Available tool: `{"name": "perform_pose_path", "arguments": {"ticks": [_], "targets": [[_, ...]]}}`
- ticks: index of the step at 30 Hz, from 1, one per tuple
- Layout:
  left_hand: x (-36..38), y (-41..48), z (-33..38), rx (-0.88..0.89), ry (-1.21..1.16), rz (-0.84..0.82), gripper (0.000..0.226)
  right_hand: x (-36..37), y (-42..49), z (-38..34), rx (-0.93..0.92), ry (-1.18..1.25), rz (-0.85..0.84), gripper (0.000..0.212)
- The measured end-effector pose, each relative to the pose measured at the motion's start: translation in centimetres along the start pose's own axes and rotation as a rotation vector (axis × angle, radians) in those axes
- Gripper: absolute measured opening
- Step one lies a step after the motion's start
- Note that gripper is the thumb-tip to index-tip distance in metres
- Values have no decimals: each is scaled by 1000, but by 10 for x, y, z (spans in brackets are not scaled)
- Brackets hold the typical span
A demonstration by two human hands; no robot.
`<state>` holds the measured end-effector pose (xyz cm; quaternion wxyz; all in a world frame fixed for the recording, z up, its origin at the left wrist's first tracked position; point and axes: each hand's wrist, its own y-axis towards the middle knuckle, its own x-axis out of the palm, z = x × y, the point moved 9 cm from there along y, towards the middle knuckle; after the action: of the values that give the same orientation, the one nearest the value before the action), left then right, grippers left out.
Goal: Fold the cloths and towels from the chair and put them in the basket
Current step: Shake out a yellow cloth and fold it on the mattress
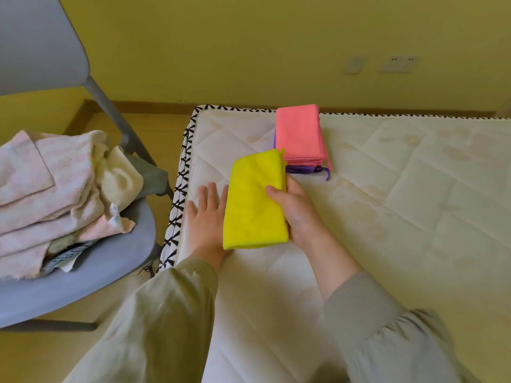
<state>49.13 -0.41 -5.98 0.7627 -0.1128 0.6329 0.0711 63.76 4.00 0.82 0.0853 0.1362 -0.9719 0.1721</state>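
Observation:
A folded yellow cloth (pixel 255 200) is held just over the white mattress (pixel 401 189) near its left edge. My right hand (pixel 297 212) grips the cloth's right side, thumb on top. My left hand (pixel 206 214) lies flat with straight fingers beside and partly under the cloth's left edge. Behind the yellow cloth sits a stack of folded cloths: pink ones (pixel 300 134) on top, purple ones (pixel 304 169) beneath. A grey chair (pixel 110 261) at the left carries a heap of pink and cream towels (pixel 52 194). No basket is in view.
The mattress has a black-and-white patterned border (pixel 179 189) on its left side and stretches bare to the right. A yellow wall with sockets (pixel 398 64) stands behind. The chair's seat sits close to the mattress's left edge.

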Motion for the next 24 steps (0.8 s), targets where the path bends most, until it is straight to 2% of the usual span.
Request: {"name": "perform_pose_path", "arguments": {"ticks": [7, 12, 18, 24], "targets": [[0, 26, 15, 138, -6, 62, 69, -22, 70, -76, -155, -107, 90, 28], [-1, 34, 24, 252, -4, 60, 69, -51, 111, -94, -77, -116, 159, 43], [1, 37, 24, 254, -7, 57, 68, -63, 135, -94, -16, -141, 160, 37], [-2, 35, 24, 262, -41, 78, 67, -86, 149, -89, -16, -395, 268, 34]]}}
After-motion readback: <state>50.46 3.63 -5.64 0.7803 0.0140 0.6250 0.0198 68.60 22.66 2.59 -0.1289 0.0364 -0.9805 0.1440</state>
